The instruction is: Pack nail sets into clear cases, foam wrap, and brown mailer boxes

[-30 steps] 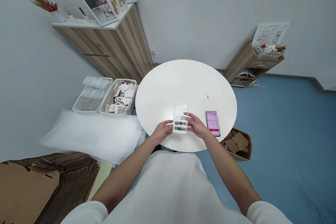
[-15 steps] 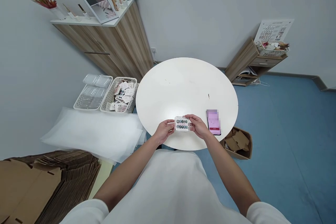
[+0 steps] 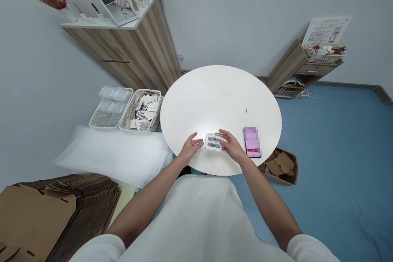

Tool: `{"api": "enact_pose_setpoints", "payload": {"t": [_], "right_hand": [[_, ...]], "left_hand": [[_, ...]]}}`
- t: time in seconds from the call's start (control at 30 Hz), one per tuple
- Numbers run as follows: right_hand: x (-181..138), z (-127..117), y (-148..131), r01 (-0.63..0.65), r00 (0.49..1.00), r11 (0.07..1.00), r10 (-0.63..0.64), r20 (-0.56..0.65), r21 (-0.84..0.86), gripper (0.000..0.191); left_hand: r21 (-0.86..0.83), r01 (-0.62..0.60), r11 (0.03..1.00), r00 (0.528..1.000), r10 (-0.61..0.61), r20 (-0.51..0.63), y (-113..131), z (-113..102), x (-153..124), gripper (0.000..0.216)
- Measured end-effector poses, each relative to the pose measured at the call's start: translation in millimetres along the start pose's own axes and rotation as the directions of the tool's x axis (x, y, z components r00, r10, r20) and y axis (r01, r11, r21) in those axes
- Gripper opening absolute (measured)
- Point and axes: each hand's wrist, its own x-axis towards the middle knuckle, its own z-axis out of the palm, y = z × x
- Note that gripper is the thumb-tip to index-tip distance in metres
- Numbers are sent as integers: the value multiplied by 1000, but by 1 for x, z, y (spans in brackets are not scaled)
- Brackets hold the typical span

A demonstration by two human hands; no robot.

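A small clear plastic case of press-on nails [image 3: 211, 142], with two rows of dark teal nails on a white card, is over the near part of the round white table [image 3: 215, 94]. My right hand [image 3: 231, 146] grips its right edge, thumb lying over the front. Just off the left edge is my left hand [image 3: 190, 149], fingers apart and holding nothing. To the right of my right hand a phone [image 3: 252, 142] with a pink screen lies on the table.
Left of the table stand a basket of packed cards [image 3: 143, 110] and a basket of clear cases [image 3: 109, 108]. White translucent sheets [image 3: 113, 155] lie nearer, above stacked flat cardboard [image 3: 37, 217]. A box of cardboard pieces [image 3: 281, 166] sits on the floor at right.
My left hand has let go of the case and opened, moving slightly away to the left. My right hand still has the case, now tilted a little. The view has shifted slightly.
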Motion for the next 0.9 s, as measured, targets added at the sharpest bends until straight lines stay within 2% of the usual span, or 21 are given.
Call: {"api": "enact_pose_setpoints", "payload": {"t": [0.1, 0.17, 0.43, 0.7, 0.9], "right_hand": [[-1, 3, -1, 11, 1000, 999, -11, 4, -41, 50], [-3, 4, -1, 10, 1000, 998, -10, -7, -64, 51], [-13, 0, 8, -123, 982, 980, 99, -158, -155, 38], [-13, -2, 10, -63, 981, 983, 29, -190, -171, 44], [-9, 2, 11, -41, 979, 967, -12, -203, -252, 47]], "left_hand": [[78, 24, 997, 995, -31, 95, 1, -1, 1, 59], [89, 14, 996, 993, -25, 118, -1, 0, 2, 53], [33, -36, 999, 994, 32, 102, -12, 6, 5, 44], [188, -14, 982, 995, -4, 97, -19, 11, 2, 45], [129, -20, 991, 999, 14, 49, -21, 14, 3, 41]]}}
